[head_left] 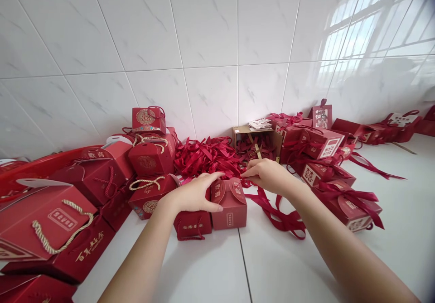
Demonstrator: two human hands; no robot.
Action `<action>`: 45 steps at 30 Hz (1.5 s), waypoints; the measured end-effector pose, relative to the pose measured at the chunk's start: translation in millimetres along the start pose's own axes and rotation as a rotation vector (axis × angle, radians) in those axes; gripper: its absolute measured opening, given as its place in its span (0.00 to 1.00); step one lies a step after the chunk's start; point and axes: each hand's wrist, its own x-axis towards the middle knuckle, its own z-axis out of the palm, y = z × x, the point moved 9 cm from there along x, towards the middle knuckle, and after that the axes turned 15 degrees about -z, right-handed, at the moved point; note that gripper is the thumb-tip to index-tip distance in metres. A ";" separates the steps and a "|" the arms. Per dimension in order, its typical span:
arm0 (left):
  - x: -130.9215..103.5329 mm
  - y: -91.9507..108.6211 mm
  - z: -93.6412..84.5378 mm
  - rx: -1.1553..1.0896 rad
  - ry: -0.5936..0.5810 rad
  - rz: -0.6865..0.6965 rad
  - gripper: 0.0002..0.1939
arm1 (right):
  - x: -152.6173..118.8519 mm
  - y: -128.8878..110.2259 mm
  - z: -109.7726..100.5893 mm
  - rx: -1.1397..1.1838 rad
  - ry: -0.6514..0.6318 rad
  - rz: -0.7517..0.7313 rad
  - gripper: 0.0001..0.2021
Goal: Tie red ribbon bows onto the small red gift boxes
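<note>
Two bare forearms (139, 253) reach in from the bottom edge of the head view, nearest the camera, over a white tabletop (272, 271). Between the hands stands a flap-topped red box (229, 210); clock directions are read from it.

At 9 o'clock, the left hand (193, 194) is spread in a wide half-open curve, its thumb on the front of the box and its fingers toward the upper rear edge, holding the box by its left side. At 1 o'clock, the right hand (267, 174) is bent, index finger extended to the box's rear right corner; whether it touches the box or pinches a strand there cannot be told.

A small corded box (193, 225) sits at 8 o'clock, partly covered by the left hand. Loose ribbon (283, 219) curls at 3 o'clock, a ribbon heap (207, 153) lies at 11 and an open cardboard carton (278, 146) at 1.

The right hand's curled fingertips are hidden. At 9 o'clock, an orange-red tray (50, 162) is screened by stacked boxes (84, 171) and cut by the left edge; at 8, another red box (30, 289) runs off the frame. Much of the carton's tangled contents is hard to make out.
</note>
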 end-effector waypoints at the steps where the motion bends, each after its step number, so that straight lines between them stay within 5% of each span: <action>1: -0.2 1.5 0.2 -0.006 -0.001 0.010 0.44 | 0.4 -1.2 0.3 -0.007 0.000 -0.005 0.15; 5: -1.5 6.7 0.3 -0.016 0.002 0.038 0.37 | 1.3 -5.2 -1.3 -0.026 0.030 -0.013 0.14; 16: -2.1 14.1 -1.6 -0.086 0.039 0.120 0.38 | 1.0 -6.7 -10.9 -0.032 0.119 -0.018 0.15; 28: -1.2 9.2 -13.5 -0.159 0.099 0.095 0.29 | -1.5 -1.8 -9.5 -0.008 0.081 -0.033 0.15; 45: -4.0 20.2 6.2 0.012 0.028 0.110 0.37 | -3.1 0.9 -12.4 -0.017 0.065 -0.052 0.14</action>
